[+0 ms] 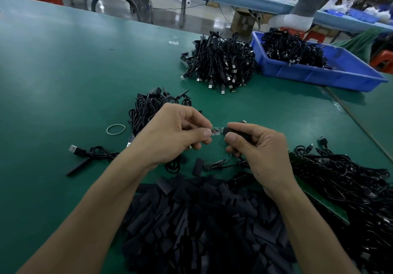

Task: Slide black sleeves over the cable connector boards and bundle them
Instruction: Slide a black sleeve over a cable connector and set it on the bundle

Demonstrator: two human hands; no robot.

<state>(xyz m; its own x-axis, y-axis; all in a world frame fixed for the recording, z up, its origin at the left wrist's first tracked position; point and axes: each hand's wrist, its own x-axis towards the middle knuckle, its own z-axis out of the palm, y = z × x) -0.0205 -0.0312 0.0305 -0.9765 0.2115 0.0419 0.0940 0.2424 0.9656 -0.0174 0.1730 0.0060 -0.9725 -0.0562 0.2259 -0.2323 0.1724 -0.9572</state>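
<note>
My left hand pinches one end of a small connector board between thumb and forefinger, above the green table. My right hand grips a black sleeve whose open end meets the board's other end. A large heap of loose black sleeves lies right in front of me. Another bare board with its cable rests on the table just under my hands. To the right spreads a tangle of black cables.
A coiled cable bundle lies behind my left hand, a rubber band and a loose USB cable to its left. Farther back sit a pile of bundled USB cables and a blue bin holding more. A person sits at another table.
</note>
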